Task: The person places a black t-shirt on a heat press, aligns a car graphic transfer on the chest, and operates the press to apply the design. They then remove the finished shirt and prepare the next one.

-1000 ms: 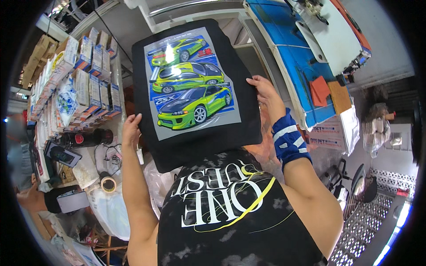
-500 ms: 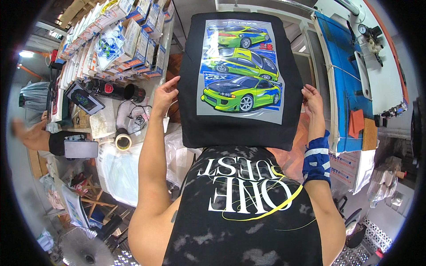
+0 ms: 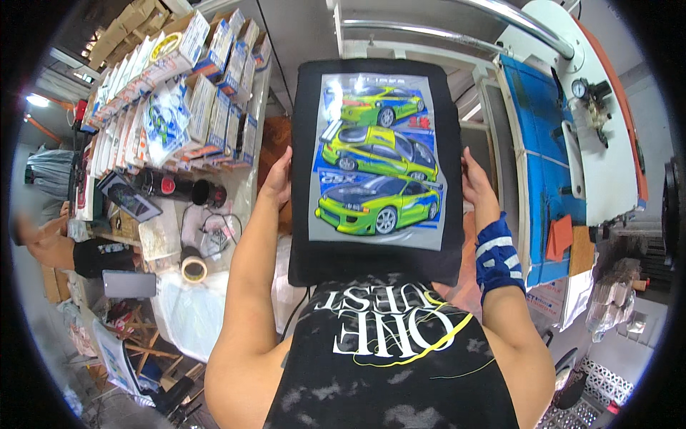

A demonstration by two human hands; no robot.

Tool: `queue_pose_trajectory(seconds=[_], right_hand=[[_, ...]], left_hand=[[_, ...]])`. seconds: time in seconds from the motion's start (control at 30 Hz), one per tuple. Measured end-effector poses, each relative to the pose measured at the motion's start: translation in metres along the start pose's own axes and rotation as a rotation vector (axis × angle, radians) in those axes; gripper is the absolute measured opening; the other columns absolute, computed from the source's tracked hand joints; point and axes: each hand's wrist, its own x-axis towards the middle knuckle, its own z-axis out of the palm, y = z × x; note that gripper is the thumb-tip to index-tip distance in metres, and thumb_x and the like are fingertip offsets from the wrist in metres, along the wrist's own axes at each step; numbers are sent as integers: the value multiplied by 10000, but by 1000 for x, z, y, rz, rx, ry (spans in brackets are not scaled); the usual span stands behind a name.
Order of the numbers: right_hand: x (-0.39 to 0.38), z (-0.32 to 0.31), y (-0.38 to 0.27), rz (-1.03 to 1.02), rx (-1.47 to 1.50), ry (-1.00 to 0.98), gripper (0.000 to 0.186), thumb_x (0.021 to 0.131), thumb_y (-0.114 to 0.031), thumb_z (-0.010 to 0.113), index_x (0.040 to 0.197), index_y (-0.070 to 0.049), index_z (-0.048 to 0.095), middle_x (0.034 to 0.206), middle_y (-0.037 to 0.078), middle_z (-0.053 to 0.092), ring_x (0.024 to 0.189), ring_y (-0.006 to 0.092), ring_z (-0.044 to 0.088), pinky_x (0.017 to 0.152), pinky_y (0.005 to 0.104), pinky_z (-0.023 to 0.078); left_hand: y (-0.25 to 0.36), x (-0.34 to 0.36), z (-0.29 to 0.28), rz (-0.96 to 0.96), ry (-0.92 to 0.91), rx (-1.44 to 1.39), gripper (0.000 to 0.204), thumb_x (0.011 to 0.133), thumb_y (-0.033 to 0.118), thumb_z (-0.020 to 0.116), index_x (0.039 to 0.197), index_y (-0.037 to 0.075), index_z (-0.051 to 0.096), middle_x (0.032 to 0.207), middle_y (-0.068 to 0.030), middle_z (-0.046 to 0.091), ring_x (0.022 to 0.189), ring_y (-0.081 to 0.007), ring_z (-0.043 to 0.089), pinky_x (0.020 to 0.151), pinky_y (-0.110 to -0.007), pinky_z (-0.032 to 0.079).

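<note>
A black garment (image 3: 375,266) lies spread flat in front of me, apparently over a board with rounded corners. On it sits a glossy rectangular print sheet (image 3: 377,161) with three green and blue cars on a grey and blue ground. My left hand (image 3: 280,180) grips the garment's left edge, its fingers partly tucked out of sight. Opposite it, my right hand (image 3: 477,184) holds the right edge with fingers curled against the cloth. What lies beneath the fabric is hidden. A blue band with pale stripes (image 3: 500,254) wraps my right forearm.
Stacked boxes (image 3: 214,118) crowd the left table, beside a tape roll (image 3: 194,267) and a tablet (image 3: 130,194). To the right stands a machine with a blue padded surface (image 3: 532,136) and a pressure gauge (image 3: 579,87). Metal bars (image 3: 421,32) cross behind the garment. Another person (image 3: 53,247) is at far left.
The garment with its print, and both hands at its sides, sit lower in view. My fingers have closed in around the edges. The surroundings have shifted down somewhat too.
</note>
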Motion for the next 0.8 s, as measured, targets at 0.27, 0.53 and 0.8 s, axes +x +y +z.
queue_pose_trajectory(seconds=[0.27, 0.53, 0.8], right_hand=[[64, 102, -83, -141, 13, -7, 589, 1003, -471, 660, 1420, -63, 582, 1386, 139, 649, 1285, 303, 607, 1114, 491, 466], [135, 29, -110, -188, 294, 177, 417, 913, -179, 762, 1285, -14, 671, 1327, 187, 682, 1213, 378, 645, 1136, 524, 449], [121, 55, -115, -257, 320, 191, 369, 904, -140, 756, 1242, -6, 692, 1257, 184, 717, 1125, 360, 690, 1055, 501, 516]], left_hand=[[78, 110, -6, 86, 93, -107, 547, 1039, 437, 609, 1368, 1, 623, 1330, -160, 688, 1197, -303, 671, 1053, -453, 521], [88, 134, -26, 473, 301, -220, 446, 983, 269, 708, 1288, -52, 656, 1300, -197, 693, 1172, -340, 681, 1071, -461, 526], [98, 141, -59, 545, 429, -167, 434, 981, 274, 691, 1280, -40, 673, 1284, -189, 698, 1167, -344, 678, 1056, -477, 536]])
